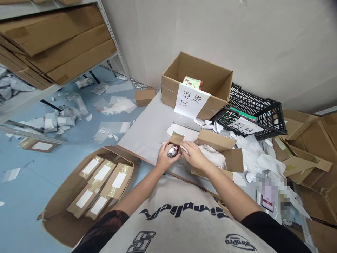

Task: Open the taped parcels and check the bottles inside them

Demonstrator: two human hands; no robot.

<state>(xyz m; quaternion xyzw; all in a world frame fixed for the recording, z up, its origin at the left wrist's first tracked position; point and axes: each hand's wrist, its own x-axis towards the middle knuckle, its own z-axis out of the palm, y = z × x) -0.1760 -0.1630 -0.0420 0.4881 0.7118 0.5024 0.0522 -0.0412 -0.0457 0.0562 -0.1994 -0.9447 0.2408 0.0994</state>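
Here's what we can make out. Our left hand (165,158) is closed around a small cardboard box (176,138), and a shiny round metal object (173,151) shows just under it. The fingers cover so much of that object that we can't tell what it is. Our right hand (193,155) sits right beside, its fingers (184,147) against the box, though we can't tell if it's actually gripping. Both hands are over the near edge of the grey table (143,137).

Just right of our hands there's one open carton (216,140) with crumpled white paper (210,154) in it. At the far end of the table, a second open carton (197,72) has a paper sign (191,100) reading 退货区 over its front, and the sign hides most of the one product box (192,82) inside. Right of that, one black plastic crate (252,112) sits tilted, and its own paper label (246,125) is hard to read. On the blue floor (34,175) to the near left, an opened carton (89,196) holds five labelled parcels (102,186). A pixelated blur (271,191) hides whatever is near right.
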